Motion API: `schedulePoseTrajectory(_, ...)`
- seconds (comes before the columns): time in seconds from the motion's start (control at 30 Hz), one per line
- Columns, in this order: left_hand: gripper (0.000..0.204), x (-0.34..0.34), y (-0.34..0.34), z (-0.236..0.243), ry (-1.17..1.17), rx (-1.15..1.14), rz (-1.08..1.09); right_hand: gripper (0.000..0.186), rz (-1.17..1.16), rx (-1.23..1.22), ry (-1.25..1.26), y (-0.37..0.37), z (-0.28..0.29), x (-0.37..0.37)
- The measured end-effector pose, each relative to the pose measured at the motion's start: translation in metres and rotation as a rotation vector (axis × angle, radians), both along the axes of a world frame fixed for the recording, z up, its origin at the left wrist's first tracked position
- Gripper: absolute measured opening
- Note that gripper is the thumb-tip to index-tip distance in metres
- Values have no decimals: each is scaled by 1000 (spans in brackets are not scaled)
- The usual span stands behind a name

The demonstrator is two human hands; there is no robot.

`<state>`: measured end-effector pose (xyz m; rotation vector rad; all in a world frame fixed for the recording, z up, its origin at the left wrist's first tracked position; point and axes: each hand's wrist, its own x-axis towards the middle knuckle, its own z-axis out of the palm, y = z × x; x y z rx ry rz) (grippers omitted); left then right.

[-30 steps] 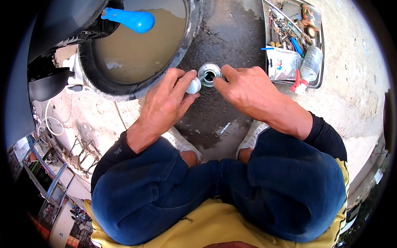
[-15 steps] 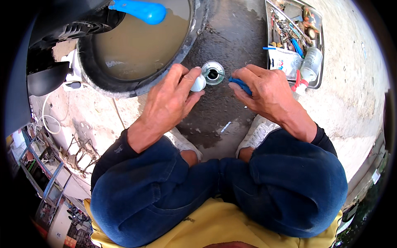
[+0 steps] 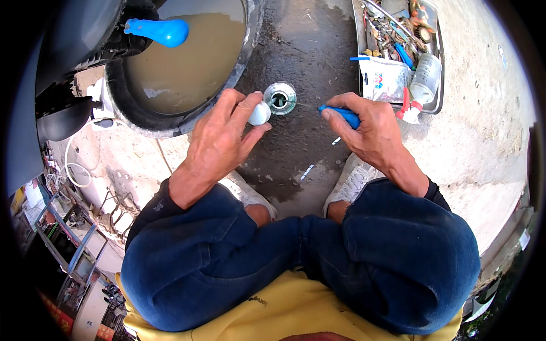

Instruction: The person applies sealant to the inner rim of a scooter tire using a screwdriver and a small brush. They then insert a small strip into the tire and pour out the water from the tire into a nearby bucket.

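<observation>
My left hand (image 3: 219, 136) pinches a round white cap (image 3: 260, 113) beside a small open glass jar (image 3: 280, 98) with a dark round mouth. The jar stands on the wet dark ground between my feet. To its right, my right hand (image 3: 367, 128) is closed round the blue handle of a thin-shafted tool (image 3: 343, 115). Its slender metal shaft points left to the jar's mouth; whether the tip is inside I cannot tell. The cap sits right at the jar's left edge, its underside hidden.
A black tub (image 3: 170, 132) of muddy water stands at the upper left, under a dark machine part (image 3: 62, 116). A blue bulb-shaped handle (image 3: 162, 32) juts out above it. At the upper right, a metal tray (image 3: 439, 105) holds tools, a white packet (image 3: 384, 79) and a spray bottle (image 3: 426, 79).
My right hand has turned the blue-handled tool so its shaft shows, pointing to the jar. The whole view has shifted slightly; my left hand still pinches the cap.
</observation>
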<state>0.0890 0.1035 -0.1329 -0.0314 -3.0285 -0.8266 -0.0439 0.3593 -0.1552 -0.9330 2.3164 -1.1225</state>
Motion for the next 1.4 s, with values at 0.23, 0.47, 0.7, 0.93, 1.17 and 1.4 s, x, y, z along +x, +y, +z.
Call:
schedulePoseTrajectory(0.23, 53, -4, 3, -1, 8, -13, -14, 24, -159, 28, -158, 0, -2, -1)
schedulePoseTrajectory(0.47, 53, -7, 4, -6, -33, -58, -28, 27, -274, -21, -451, 4, -9, 1)
schedulePoseTrajectory(0.7, 51, -7, 3, -10, -54, -49, -29, 27, -353, -73, -600, 9, -18, 4)
schedulePoseTrajectory(0.93, 52, -6, 3, -8, -23, -23, -14, 27, -333, -116, -664, 7, -15, 4)
schedulePoseTrajectory(1.17, 52, -8, 3, -7, -17, -33, -7, 27, -353, -124, -642, 10, -19, 2)
schedulePoseTrajectory(1.4, 54, -7, 1, -9, -3, -45, 3, 27, -325, -129, -593, 13, -20, 3)
